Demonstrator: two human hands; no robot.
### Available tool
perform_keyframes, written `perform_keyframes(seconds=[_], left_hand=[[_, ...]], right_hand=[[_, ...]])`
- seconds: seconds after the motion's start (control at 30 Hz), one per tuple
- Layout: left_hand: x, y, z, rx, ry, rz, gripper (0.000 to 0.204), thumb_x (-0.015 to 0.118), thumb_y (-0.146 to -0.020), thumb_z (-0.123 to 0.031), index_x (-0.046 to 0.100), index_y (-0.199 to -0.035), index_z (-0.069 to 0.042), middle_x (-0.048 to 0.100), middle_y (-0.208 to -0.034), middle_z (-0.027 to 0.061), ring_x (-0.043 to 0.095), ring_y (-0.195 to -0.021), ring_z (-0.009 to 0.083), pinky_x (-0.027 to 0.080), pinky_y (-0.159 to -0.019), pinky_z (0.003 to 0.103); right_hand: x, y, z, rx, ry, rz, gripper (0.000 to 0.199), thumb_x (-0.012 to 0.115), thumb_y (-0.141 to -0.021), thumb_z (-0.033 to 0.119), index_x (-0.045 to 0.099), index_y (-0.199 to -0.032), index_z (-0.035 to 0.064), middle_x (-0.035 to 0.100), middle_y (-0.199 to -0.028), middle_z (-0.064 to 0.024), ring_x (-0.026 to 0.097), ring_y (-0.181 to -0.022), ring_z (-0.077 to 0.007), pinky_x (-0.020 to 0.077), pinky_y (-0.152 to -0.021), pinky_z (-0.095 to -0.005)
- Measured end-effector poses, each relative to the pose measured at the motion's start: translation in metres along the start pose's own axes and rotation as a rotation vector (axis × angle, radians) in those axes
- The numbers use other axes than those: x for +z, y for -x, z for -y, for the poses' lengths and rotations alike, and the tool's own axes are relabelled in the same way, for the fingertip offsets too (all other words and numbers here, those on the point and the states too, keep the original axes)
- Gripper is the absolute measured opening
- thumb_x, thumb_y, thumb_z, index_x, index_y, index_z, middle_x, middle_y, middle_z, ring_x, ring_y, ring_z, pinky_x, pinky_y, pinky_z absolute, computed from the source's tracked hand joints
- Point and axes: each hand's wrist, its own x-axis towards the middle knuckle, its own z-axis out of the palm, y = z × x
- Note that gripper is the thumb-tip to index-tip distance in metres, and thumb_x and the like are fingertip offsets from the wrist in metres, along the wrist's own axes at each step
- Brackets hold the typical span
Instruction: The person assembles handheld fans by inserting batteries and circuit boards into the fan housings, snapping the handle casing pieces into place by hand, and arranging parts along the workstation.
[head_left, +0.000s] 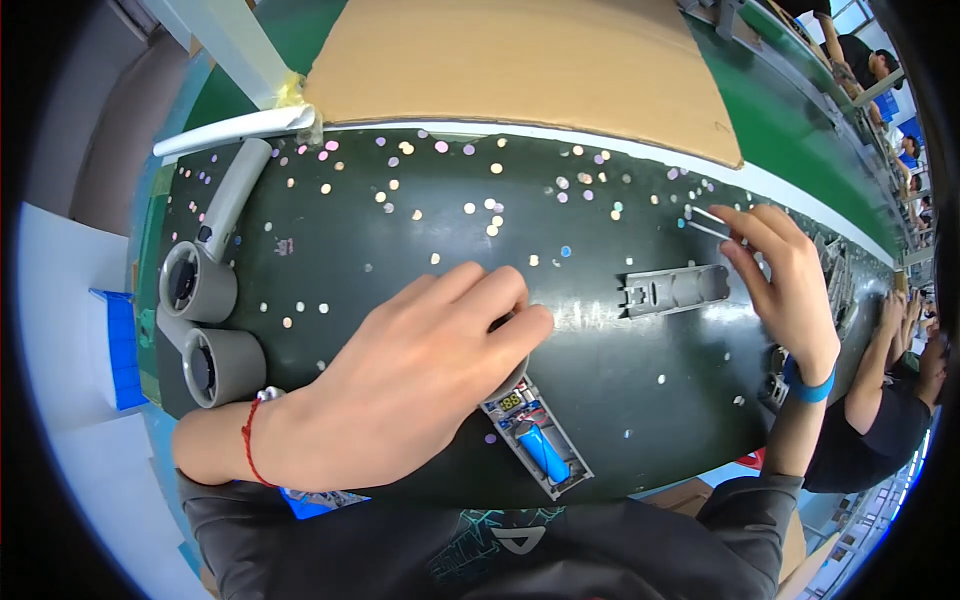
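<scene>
Workroom, green-floored; dark, glossy worktop (345, 230) bends across the view, strewn with small round dots in cream, pink, purple and blue. Flat tan cardboard sheet (520, 65) lies beyond its far edge.

Left hand: back uppermost, fingers curled closed over the upper end of an opened grey plastic handheld device (577, 458); most of the grip is hidden under the knuckles. Device sits low centre, close to the wearer's chest, tilted with its lower end to the right. Inside it: blue cylindrical cell (543, 453), and above that a small lit yellow-green display (511, 401) with thin wires near. Left hand (415, 350); red cord bracelet (247, 440) at the wrist.

Right hand (790, 285): raised at right, thumb and fingers pinched on slim silvery tweezers (708, 230), prongs apart, pointing left. Whether the tips hold anything: too small to tell. Blue band (808, 386) on the wrist.

Between the hands, nearer the right: long grey plastic half-shell (675, 290), hollow side up, lying apart from both.

Far left: 2 grey fan-like units with round, drum-shaped heads, upper unit (222, 285) just beside lower unit (240, 370). Co-worker in black (890, 430) at the right edge.
</scene>
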Motion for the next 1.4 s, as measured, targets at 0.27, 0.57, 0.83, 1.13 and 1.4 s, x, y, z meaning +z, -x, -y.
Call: perform_keyframes(seconds=[0.27, 0.57, 0.83, 1.13, 1.4], left_hand=[[-0.004, -0.002, -0.007, -0.038, -0.062, 0.023, 0.066, 0.089, -0.059, -0.005, 0.06, -0.119, -0.007, 0.056, -0.118, 0.0082, 0.058, -0.097, 0.0289, 0.051, -0.08, 0.038], [0.001, 0.001, -0.025, -0.183, -0.148, 0.025, 0.072, 0.094, -0.058, -0.02, 0.061, -0.12, -0.007, 0.058, -0.114, 0.0088, 0.06, -0.1, 0.0287, 0.053, -0.083, 0.039], [0.008, 0.005, -0.029, -0.25, -0.238, 0.005, 0.073, 0.093, -0.057, -0.024, 0.06, -0.119, -0.004, 0.058, -0.112, 0.0111, 0.059, -0.098, 0.029, 0.055, -0.079, 0.036], [0.017, 0.006, -0.03, -0.253, -0.306, -0.034, 0.073, 0.093, -0.055, -0.025, 0.06, -0.117, -0.002, 0.056, -0.109, 0.0103, 0.057, -0.093, 0.0281, 0.054, -0.071, 0.035], [0.015, 0.004, -0.029, -0.207, -0.304, -0.06, 0.065, 0.09, -0.059, -0.042, 0.064, -0.11, -0.01, 0.055, -0.107, 0.0065, 0.054, -0.089, 0.0245, 0.052, -0.066, 0.032]], right_hand=[[0.014, 0.004, 0.01, -0.306, -0.082, 0.053, 0.044, 0.078, -0.083, 0.019, 0.069, -0.124, 0.0051, 0.064, -0.112, -0.012, 0.057, -0.111, -0.0367, 0.0449, -0.097, -0.0486], [0.022, 0.028, 0.055, 0.081, -1.112, 0.417, 0.06, 0.074, -0.092, 0.018, 0.05, -0.143, -0.0032, 0.068, -0.115, -0.0111, 0.062, -0.096, -0.012, 0.0488, -0.081, -0.0271], [0.03, 0.027, 0.086, -0.265, -0.686, 0.104, 0.061, 0.092, -0.07, 0.018, 0.071, -0.125, 0.0003, 0.059, -0.092, -0.0075, 0.057, -0.075, -0.0208, 0.0475, -0.065, -0.0311], [0.043, 0.028, 0.105, -0.339, -0.368, -0.022, 0.06, 0.087, -0.069, 0.015, 0.07, -0.124, -0.001, 0.056, -0.099, -0.0096, 0.053, -0.081, -0.0239, 0.0475, -0.069, -0.0342], [0.049, 0.018, 0.096, -0.359, -0.511, 0.041, 0.057, 0.085, -0.073, 0.015, 0.069, -0.125, -0.0019, 0.055, -0.1, -0.0096, 0.053, -0.082, -0.0246, 0.0485, -0.071, -0.0347]])
